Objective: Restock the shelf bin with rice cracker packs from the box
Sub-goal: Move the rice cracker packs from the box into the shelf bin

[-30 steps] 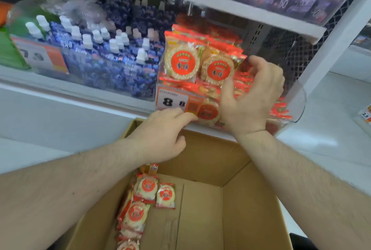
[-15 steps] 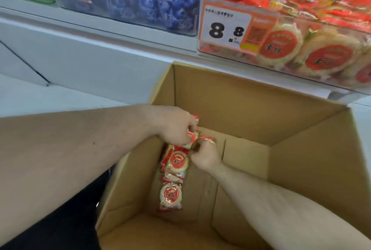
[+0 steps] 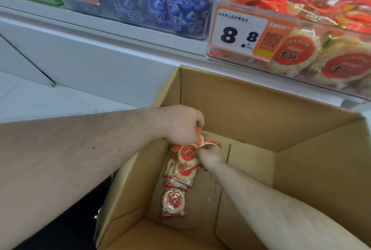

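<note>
Cardboard filled most of my view: the box [image 3: 251, 109] stood open below the shelf, and my head had dropped toward it, so the shelf bin [image 3: 301, 81] that a second before sat square in front of me now showed only along the upper right edge, already heaped with rice cracker packs behind its clear front wall. Its price tag [image 3: 239, 33] read 8.8, and the blueberry pouches [image 3: 160, 0] filled the neighbouring bin to the left. Both my arms had come down from the bin, where they had been settling packs, and reached into the box. Half a second earlier they were already over the same pile, and little had shifted since. The remaining rice cracker packs [image 3: 183, 171] lay in a short row along the left wall of the box floor, with one pack [image 3: 173, 202] lying apart at the near end. My left hand [image 3: 180, 125] was curled round a pack at the top of the pile, its red edge showing under my fingers. My right hand [image 3: 209, 154] pinched another pack just beside it. I judged the box nearly spent, a few more handfuls at most, and the next lift had to go back up over the bin's front wall.
</note>
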